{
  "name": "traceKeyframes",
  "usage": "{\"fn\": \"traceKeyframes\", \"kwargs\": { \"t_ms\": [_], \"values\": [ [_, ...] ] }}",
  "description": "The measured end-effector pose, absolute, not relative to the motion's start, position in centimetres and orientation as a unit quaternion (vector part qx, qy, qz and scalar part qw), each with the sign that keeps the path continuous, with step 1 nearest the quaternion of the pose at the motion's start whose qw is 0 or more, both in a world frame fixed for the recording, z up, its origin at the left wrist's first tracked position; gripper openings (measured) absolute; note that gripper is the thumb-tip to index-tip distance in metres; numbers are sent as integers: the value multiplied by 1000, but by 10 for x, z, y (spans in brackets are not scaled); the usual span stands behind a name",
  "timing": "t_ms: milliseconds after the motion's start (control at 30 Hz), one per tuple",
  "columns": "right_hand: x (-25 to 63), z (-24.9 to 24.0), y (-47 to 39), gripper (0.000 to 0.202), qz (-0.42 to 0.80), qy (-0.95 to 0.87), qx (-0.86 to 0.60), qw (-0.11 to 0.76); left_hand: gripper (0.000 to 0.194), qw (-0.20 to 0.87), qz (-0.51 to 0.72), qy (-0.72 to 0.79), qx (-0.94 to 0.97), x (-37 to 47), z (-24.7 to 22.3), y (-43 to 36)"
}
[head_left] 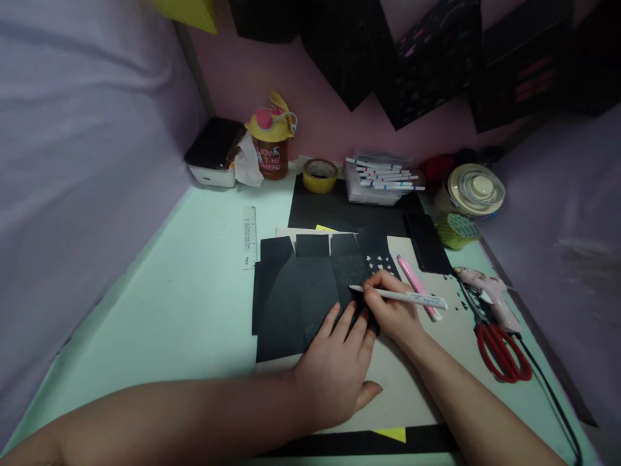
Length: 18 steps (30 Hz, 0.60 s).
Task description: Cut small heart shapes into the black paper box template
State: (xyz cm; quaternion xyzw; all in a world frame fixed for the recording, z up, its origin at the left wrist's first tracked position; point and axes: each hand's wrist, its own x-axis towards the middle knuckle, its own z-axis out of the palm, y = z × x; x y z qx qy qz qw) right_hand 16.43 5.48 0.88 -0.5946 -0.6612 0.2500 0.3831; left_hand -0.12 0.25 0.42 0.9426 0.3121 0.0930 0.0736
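My right hand [394, 312] is closed around a slim white pen [421, 299], its tip touching a black paper cutout [303, 285] with flaps along the top edge. Faint marks show on the paper around the tip. Flat on the lower part of the same cutout lies my left hand [339, 366], fingers spread, holding nothing. Small white stars [380, 263] show as a group on the cutout's right part. Just right of them is a pink cutter-like tool [414, 281], partly hidden behind the pen. A pale board [402, 395] lies beneath the cutout.
Red-handled scissors [502, 353], a pink glue gun [492, 294] with its cord and a black phone-like slab [427, 243] lie at right. A ruler [249, 236] is left. Behind stand a bottle [272, 152], yellow tape [320, 176] and a box of markers [376, 191].
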Motion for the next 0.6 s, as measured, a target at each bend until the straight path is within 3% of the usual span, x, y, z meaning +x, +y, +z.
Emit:
{"fn": "traceKeyframes", "kwargs": {
  "t_ms": [600],
  "values": [
    [164, 8, 55, 14, 241, -662, -593, 389, 72, 71, 94, 314, 942, -1, 3, 1]
  ]
}}
